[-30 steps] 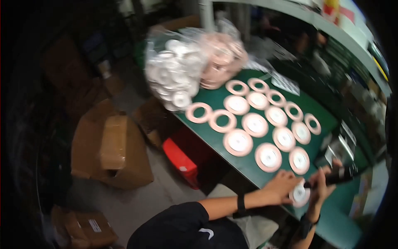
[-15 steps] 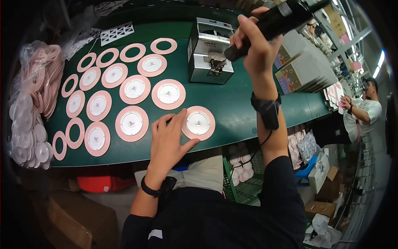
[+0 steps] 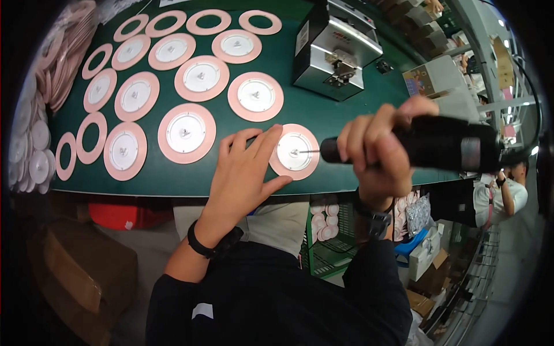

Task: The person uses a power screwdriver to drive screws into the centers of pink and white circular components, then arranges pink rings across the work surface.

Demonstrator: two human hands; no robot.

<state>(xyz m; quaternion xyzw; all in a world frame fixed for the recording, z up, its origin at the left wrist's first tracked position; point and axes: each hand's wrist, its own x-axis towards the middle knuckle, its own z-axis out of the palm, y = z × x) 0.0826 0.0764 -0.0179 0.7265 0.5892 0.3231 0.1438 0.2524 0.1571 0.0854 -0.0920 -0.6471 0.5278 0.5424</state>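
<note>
In my right hand (image 3: 381,150) is a black electric screwdriver (image 3: 444,144), its fingers wrapped round the body. The thin bit points left, with its tip over the middle of a pink ring with a white disc (image 3: 294,162) on the table. Whether the tip touches the disc I cannot tell. My left hand (image 3: 245,164) lies on the table with fingers spread, its fingertips at the left rim of that same ring. Several more pink rings with white discs (image 3: 186,134) are laid out in rows to the left. Other pink rings (image 3: 92,137) have no disc in them.
A silver-and-black box-shaped machine (image 3: 337,52) stands at the back of the green table (image 3: 242,181). Bagged stacks of pink rings (image 3: 69,52) and white discs (image 3: 39,135) are heaped at the left end. Below sits a green crate (image 3: 332,259). At the far right is another person (image 3: 502,202).
My right hand has brought the screwdriver down from beside the machine to the nearest disc. The left hand stays by that disc's rim. The whole view has shifted.
</note>
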